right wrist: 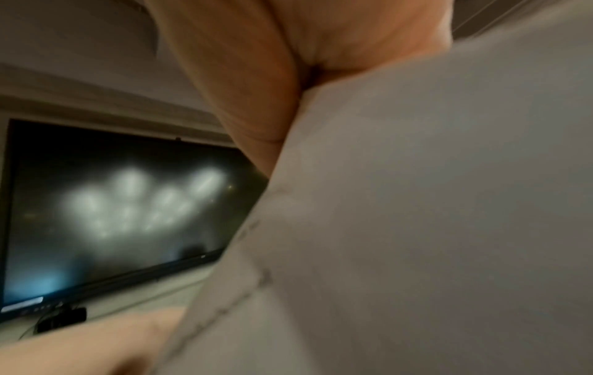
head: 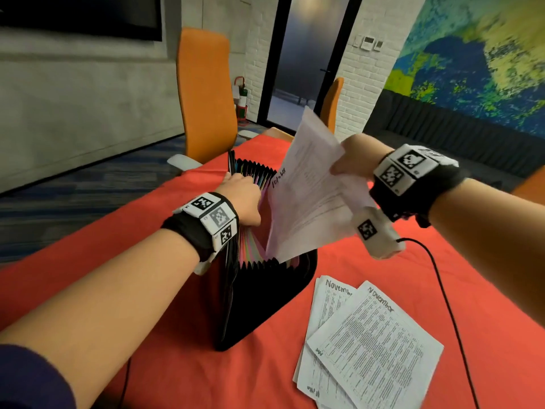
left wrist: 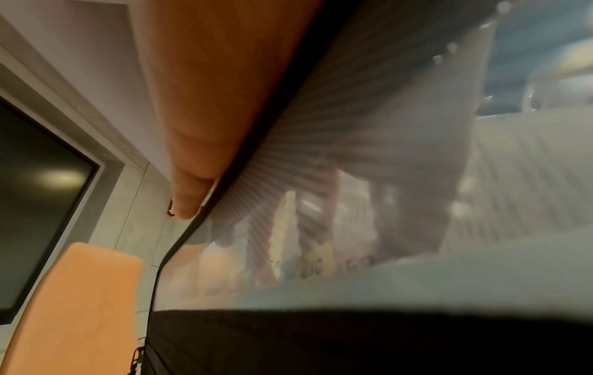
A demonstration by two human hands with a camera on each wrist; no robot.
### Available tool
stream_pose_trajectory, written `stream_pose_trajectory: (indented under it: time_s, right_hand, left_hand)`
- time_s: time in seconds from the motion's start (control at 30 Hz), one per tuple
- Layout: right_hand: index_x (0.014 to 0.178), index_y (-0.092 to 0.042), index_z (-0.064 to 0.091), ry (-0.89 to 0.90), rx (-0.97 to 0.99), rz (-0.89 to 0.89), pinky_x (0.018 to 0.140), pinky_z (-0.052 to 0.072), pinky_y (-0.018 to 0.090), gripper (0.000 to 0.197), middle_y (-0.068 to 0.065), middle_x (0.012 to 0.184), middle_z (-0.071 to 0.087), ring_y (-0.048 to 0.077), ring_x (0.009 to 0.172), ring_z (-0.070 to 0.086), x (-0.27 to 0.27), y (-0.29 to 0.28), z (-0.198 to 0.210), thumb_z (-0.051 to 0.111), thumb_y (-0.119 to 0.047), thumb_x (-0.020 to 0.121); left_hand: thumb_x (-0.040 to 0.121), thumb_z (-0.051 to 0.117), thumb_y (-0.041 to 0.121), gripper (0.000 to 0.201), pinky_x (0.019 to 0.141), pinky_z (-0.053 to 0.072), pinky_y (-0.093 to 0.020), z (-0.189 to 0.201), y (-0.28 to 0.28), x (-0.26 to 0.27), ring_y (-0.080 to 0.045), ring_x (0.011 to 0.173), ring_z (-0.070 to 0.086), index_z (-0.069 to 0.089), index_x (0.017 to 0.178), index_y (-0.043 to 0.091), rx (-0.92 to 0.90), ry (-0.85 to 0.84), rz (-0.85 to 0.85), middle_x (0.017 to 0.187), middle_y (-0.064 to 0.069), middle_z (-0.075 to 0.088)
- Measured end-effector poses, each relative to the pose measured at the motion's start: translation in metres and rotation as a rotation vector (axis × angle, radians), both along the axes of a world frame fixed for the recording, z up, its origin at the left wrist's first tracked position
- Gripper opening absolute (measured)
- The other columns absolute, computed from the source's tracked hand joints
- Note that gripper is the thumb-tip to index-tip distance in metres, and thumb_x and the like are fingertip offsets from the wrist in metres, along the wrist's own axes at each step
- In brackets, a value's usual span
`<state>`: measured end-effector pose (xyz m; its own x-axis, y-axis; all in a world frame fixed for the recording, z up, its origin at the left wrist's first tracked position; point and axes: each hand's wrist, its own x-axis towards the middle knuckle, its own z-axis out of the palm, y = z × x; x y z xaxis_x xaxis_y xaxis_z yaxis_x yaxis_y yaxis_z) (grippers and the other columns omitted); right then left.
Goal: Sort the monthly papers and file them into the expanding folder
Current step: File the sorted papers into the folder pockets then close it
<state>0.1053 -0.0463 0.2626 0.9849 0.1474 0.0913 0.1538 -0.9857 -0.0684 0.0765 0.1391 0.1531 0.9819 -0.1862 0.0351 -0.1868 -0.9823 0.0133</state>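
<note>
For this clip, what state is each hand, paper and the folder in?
Expanding folder: upright, fanned open.
Left hand: fingers in the folder's pockets.
Right hand: grips October papers.
October papers: lower edge entering the folder.
November papers: flat on the red tablecloth.

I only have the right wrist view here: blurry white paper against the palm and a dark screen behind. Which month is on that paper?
Observer: The head view shows the right hand holding papers marked October.
Operator: Where are they going?
Observer: Their lower edge dips into the open black expanding folder.
Operator: And the other hand?
Observer: The left hand reaches among the coloured dividers. Sheets marked November lie on the red table.
</note>
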Motion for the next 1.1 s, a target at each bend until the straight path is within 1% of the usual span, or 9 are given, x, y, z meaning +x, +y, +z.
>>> stream_pose_trajectory:
  time_s: [0.1, 0.17, 0.3, 0.47, 0.57, 0.67, 0.8, 0.9, 1.1]
  right_hand:
    - [0.111, -0.003, 0.058, 0.166, -0.093, 0.029, 0.071, 0.043, 0.031, 0.039, 0.012, 0.098, 0.061, 0.027, 0.087, 0.057, -0.002, 0.023, -0.015, 0.059, -0.035, 0.087]
    - [0.1, -0.004, 0.059, 0.333, -0.048, 0.036, 0.07, 0.05, 0.029, 0.039, 0.01, 0.085, 0.064, 0.024, 0.075, 0.061, -0.002, 0.03, -0.028, 0.058, -0.041, 0.087]
    - [0.093, 0.004, 0.06, 0.676, 0.28, 0.032, 0.059, 0.055, 0.03, 0.02, 0.016, 0.081, 0.067, 0.026, 0.069, 0.064, -0.015, 0.033, -0.052, 0.061, -0.014, 0.086]
    - [0.099, -0.003, 0.064, 0.42, -0.241, 0.36, 0.066, 0.04, 0.027, 0.024, 0.015, 0.097, 0.064, 0.028, 0.084, 0.056, -0.047, 0.038, -0.1, 0.059, -0.017, 0.081]
    - [0.107, 0.001, 0.062, 0.391, 0.005, 0.305, 0.075, 0.042, 0.029, 0.026, 0.018, 0.106, 0.063, 0.03, 0.094, 0.057, -0.045, 0.027, -0.108, 0.05, -0.013, 0.088]
    - [0.099, 0.001, 0.065, 0.379, 0.359, 0.195, 0.072, 0.045, 0.032, 0.032, 0.014, 0.093, 0.066, 0.022, 0.077, 0.058, -0.039, 0.017, -0.1, 0.046, -0.025, 0.094]
    - [0.059, -0.007, 0.055, 0.344, 0.099, 0.244, 0.051, 0.032, 0.026, 0.038, 0.004, 0.058, 0.047, 0.02, 0.065, 0.047, -0.048, 0.022, -0.112, 0.058, -0.033, 0.087]
    - [0.063, -0.008, 0.05, 0.256, 0.068, 0.182, 0.048, 0.028, 0.024, 0.028, 0.007, 0.067, 0.047, 0.022, 0.073, 0.045, -0.037, 0.023, -0.11, 0.054, -0.02, 0.088]
    - [0.105, -0.014, 0.063, 0.329, -0.19, 0.128, 0.091, 0.037, 0.038, 0.035, 0.007, 0.111, 0.057, 0.03, 0.11, 0.049, -0.028, 0.035, -0.127, 0.054, -0.043, 0.087]
  left_hand:
    - [0.074, 0.065, 0.03, 0.019, 0.112, 0.02, -0.049, 0.0, -0.002, 0.0, -0.031, 0.116, 0.041, 0.064, 0.085, 0.014, -0.004, 0.018, 0.005, 0.109, -0.009, 0.05]
    - [0.072, 0.066, 0.029, 0.016, 0.113, 0.019, -0.05, -0.001, -0.001, 0.0, -0.03, 0.116, 0.04, 0.063, 0.082, 0.016, -0.004, 0.02, 0.012, 0.109, -0.008, 0.05]
    - [0.071, 0.065, 0.027, 0.014, 0.114, 0.014, -0.056, -0.002, 0.004, 0.0, -0.028, 0.119, 0.039, 0.066, 0.08, 0.016, -0.006, 0.042, 0.03, 0.109, -0.004, 0.05]
    - [0.075, 0.063, 0.029, 0.012, 0.112, 0.008, -0.062, 0.0, 0.0, -0.001, -0.027, 0.123, 0.037, 0.061, 0.079, 0.018, 0.038, 0.05, 0.026, 0.115, -0.004, 0.05]
    - [0.077, 0.06, 0.027, 0.008, 0.112, 0.002, -0.064, -0.001, -0.003, -0.001, -0.026, 0.125, 0.035, 0.056, 0.075, 0.021, 0.072, 0.033, 0.009, 0.117, -0.003, 0.05]
    - [0.077, 0.061, 0.028, 0.008, 0.11, -0.001, -0.065, -0.002, -0.004, 0.0, -0.024, 0.126, 0.034, 0.059, 0.072, 0.022, 0.092, 0.023, -0.009, 0.116, -0.001, 0.05]
    - [0.076, 0.061, 0.026, 0.006, 0.11, -0.001, -0.065, -0.002, -0.006, -0.001, -0.024, 0.127, 0.033, 0.061, 0.072, 0.021, 0.09, 0.03, -0.005, 0.118, -0.001, 0.05]
    - [0.076, 0.062, 0.026, 0.006, 0.11, 0.0, -0.065, -0.001, -0.005, -0.002, -0.024, 0.126, 0.034, 0.064, 0.076, 0.02, 0.093, 0.029, -0.003, 0.117, -0.001, 0.05]
    - [0.077, 0.062, 0.028, 0.01, 0.111, 0.001, -0.065, 0.002, 0.0, -0.006, -0.024, 0.126, 0.034, 0.057, 0.072, 0.021, 0.078, 0.04, 0.011, 0.115, 0.0, 0.051]
